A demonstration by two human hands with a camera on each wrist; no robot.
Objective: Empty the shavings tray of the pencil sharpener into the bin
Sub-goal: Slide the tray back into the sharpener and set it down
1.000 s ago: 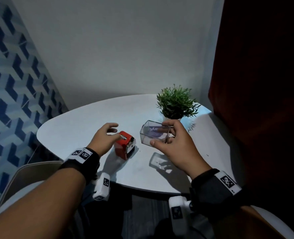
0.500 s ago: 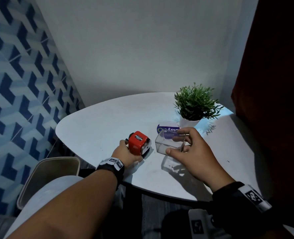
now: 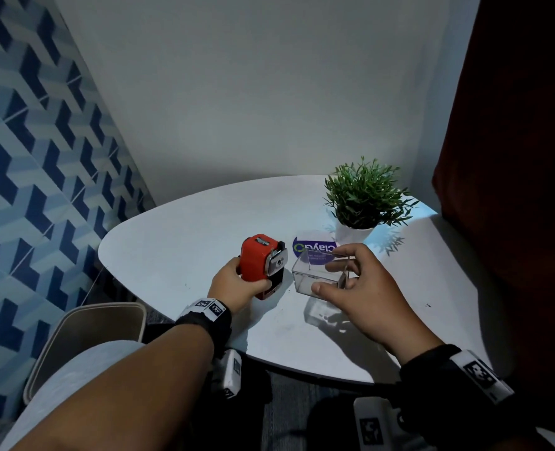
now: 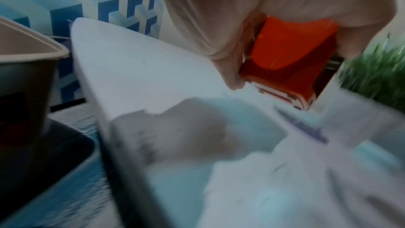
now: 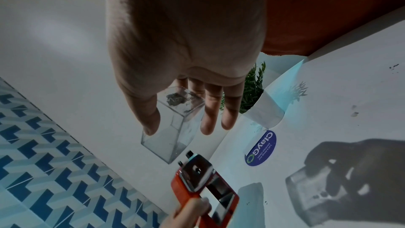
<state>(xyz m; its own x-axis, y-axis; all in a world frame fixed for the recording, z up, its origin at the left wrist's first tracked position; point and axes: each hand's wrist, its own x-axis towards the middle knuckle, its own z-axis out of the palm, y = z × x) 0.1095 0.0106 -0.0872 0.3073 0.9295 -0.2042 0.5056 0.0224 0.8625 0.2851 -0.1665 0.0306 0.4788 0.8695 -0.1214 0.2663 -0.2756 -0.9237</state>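
At the far left, down beside the counter (image 3: 188, 229), stands the bin (image 3: 84, 323), its beige rim open and well apart from your hands. Move right and your left hand (image 3: 233, 288) wraps the red sharpener (image 3: 259, 258), fingers curled round its near side, tilting it up off the counter so the empty tray slot faces right. Just beside it, not touching, your right hand (image 3: 364, 294) pinches the clear tray (image 3: 318, 271): thumb on the near wall, fingers on the far wall, the tray held above the counter. In the right wrist view a dark clump of shavings (image 5: 175, 99) sits at the tray's closed end, with dust along one wall. Further right lie a purple sticker (image 3: 315, 250) and a potted plant (image 3: 365, 193).

Judging from this, the tray is out but not emptied, and the bin is on the opposite side from the hand carrying it. The risks:

- Carrying the tray left across the sharpener, you could clip it and jolt the shavings onto the counter or your lap.
- The walls are smooth and your pinch is light; a quick swing may let the tray slip or tip early.
- Fine dust may cling, so one tip might not clear it.
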